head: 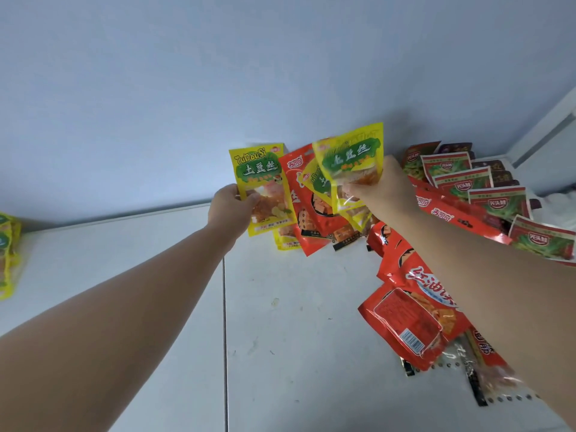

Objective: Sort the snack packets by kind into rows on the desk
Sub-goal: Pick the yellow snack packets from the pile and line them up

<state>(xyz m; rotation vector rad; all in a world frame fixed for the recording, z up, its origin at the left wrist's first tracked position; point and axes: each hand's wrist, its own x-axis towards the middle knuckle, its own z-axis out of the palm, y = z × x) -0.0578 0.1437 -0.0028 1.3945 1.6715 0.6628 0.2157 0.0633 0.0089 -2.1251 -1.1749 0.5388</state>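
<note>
i am judging the sort as only partly done. a small group of yellow packets point(7, 254) is lying at the far-left edge of the desk point(280, 322), and i am taking it for the start of a yellow row. most of the rest is heaped on the right. a loose pile of red packets point(417, 304) is spilling toward the near edge, green-fronted packets point(495, 202) are overlapping one another farther back, and a few dark packets point(498, 174) are sitting behind those by the wall. the green ones are lying in something like a line, but i cannot tell whether that is a finished row. leaning red packets point(300, 219) are resting against the wall between the two hands.

the left hand point(232, 210) is gripping one yellow packet point(258, 179) by its lower left edge, thumb across the front, holding it upright above the desk. the right hand point(385, 187) is pinching a second yellow packet point(352, 157) by its lower right part, raised and tilted. a third yellow one point(316, 182) is hanging just below and left of it, and i cannot tell whether the fingers are holding that too. both held packets are well apart from the yellow group on the left, so i am reckoning they are bound leftward across the desk.
</note>
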